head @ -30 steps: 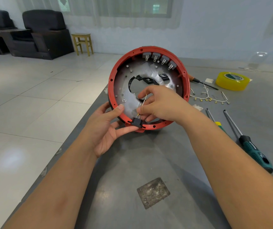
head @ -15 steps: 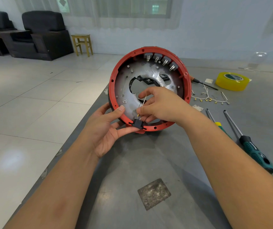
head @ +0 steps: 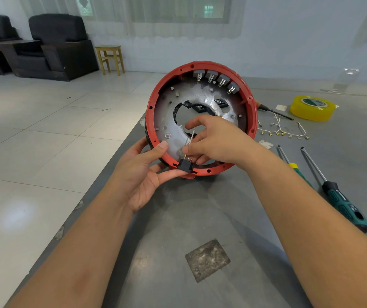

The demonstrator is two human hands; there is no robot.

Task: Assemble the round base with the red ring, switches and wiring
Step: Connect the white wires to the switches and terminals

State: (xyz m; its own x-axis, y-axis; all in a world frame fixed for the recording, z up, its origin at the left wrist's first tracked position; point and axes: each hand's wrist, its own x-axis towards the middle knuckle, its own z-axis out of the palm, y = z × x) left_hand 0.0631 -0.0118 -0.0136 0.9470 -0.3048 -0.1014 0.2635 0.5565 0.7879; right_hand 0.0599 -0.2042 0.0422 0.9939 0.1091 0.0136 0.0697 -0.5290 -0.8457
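The round base (head: 200, 112) stands on edge at the centre of the frame, its open side facing the camera and its lower edge on the grey table (head: 178, 218). A red ring (head: 150, 112) runs round a silvery metal plate (head: 167, 121) that has a ragged opening in its middle. Four grey switches (head: 217, 82) sit in a row inside the upper rim, their metal tabs pointing inward. A black switch (head: 186, 165) is seated in a notch at the bottom of the rim, with gold pins standing up from it.

The left hand (head: 142, 174) grips the lower left of the ring, thumb pressed on the rim's inner face and fingers curled underneath, one fingertip reaching below the black switch. The right hand (head: 213, 138) is curled inside the base and pinches a thin pale wire (head: 191, 137) between thumb and forefinger, just above the switch's pins.

To the right of the base, a wiring harness (head: 282, 131) with small gold terminals lies on the table; beyond it is a roll of yellow tape (head: 311, 107). Two screwdrivers lie lower right: one with a yellow-green handle (head: 294, 166), one with a dark green handle (head: 342, 203). A worn square patch (head: 207, 260) marks the table at lower centre.

The floor at the left is pale tile. Dark armchairs (head: 56, 43) and a small wooden stool (head: 110, 58) stand at upper left beneath curtained windows.
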